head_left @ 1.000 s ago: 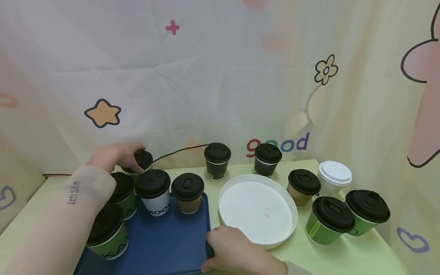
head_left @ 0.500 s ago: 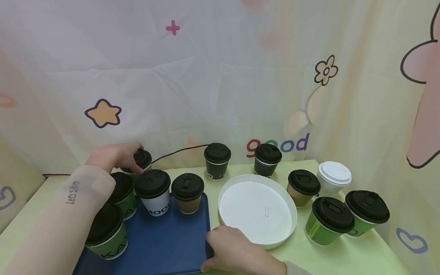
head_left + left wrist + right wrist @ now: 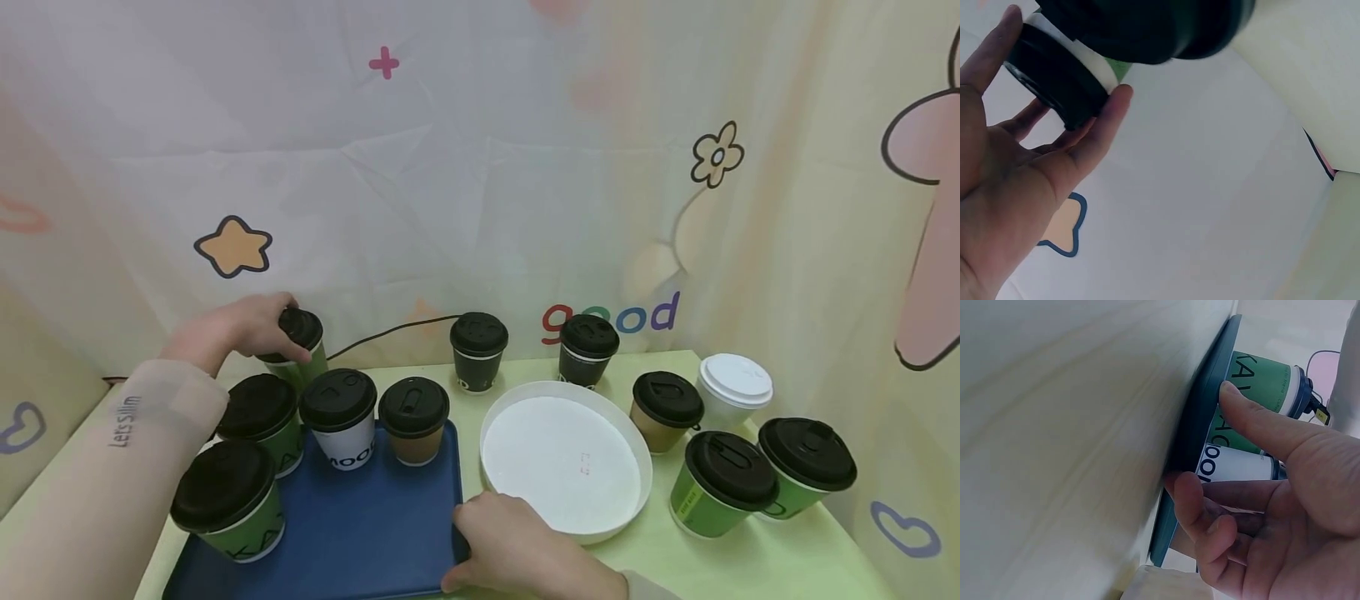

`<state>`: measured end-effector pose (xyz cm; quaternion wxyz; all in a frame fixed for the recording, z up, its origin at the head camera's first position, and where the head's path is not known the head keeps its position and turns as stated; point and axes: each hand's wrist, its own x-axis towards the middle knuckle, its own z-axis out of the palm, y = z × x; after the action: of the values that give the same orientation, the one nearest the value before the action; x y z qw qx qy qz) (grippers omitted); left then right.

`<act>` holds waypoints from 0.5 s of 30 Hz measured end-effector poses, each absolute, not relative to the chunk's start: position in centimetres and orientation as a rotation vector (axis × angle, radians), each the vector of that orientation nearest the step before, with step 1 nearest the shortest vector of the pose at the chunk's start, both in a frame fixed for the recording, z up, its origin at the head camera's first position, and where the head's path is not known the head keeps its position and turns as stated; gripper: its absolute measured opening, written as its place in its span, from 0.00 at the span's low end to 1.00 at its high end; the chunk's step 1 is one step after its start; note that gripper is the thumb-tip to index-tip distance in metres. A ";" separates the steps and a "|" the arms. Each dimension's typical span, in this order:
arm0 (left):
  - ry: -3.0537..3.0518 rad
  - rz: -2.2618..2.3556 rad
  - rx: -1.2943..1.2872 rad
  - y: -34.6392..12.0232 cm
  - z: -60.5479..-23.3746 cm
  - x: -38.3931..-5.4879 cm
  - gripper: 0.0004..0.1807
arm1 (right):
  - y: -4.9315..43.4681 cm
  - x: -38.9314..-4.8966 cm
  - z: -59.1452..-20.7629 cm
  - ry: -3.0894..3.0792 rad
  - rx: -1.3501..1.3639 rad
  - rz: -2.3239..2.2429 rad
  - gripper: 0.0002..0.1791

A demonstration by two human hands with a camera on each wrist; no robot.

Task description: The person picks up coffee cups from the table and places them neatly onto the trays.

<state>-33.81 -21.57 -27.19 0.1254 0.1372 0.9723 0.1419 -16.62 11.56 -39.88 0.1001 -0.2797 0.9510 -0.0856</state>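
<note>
At the back left, my left hand (image 3: 243, 327) grips a green paper cup (image 3: 318, 360) by its black lid, thumb on the near side. In the left wrist view the fingers spread around this lid (image 3: 1054, 74). My right hand (image 3: 525, 542) pinches the right edge of a blue tray (image 3: 375, 521); the right wrist view shows the thumb (image 3: 1254, 412) on top of the rim. On the tray, two green cups (image 3: 243, 529) line the left side. A white cup (image 3: 345, 446) and a brown cup (image 3: 414, 446) stand along its back, all black-lidded.
A round white dish (image 3: 566, 467) sits right of the tray. Two small dark cups (image 3: 477, 367) stand behind it. Farther right are a brown cup (image 3: 654, 429), a white-lidded cup (image 3: 731, 387) and two green cups (image 3: 708, 500). A printed curtain (image 3: 480, 167) hangs behind.
My left hand has moved up and a little left with the green cup, showing more of its side. My right hand keeps its place on the tray edge.
</note>
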 end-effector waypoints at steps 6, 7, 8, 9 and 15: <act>2.901 0.456 0.465 -22.3 -27.2 -33.7 0.50 | 11.6 -16.6 -40.0 2.820 -0.833 -0.255 0.23; 2.914 0.456 0.478 -22.4 -27.2 -33.6 0.50 | 11.7 -16.6 -40.0 2.820 -0.835 -0.255 0.23; 2.926 0.459 0.489 -22.4 -27.1 -33.5 0.50 | 11.7 -16.6 -40.0 2.821 -0.841 -0.254 0.24; 2.938 0.465 0.499 -22.5 -27.1 -33.4 0.51 | 11.7 -16.6 -40.0 2.820 -0.842 -0.254 0.23; 2.994 0.545 0.536 -21.8 -26.9 -33.1 0.52 | 11.7 -16.8 -40.0 2.813 -0.825 -0.259 0.23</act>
<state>-33.11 -21.76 -26.87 0.0257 0.1735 0.9686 0.1765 -16.75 11.68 -40.04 0.0994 -0.2789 0.9511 -0.0876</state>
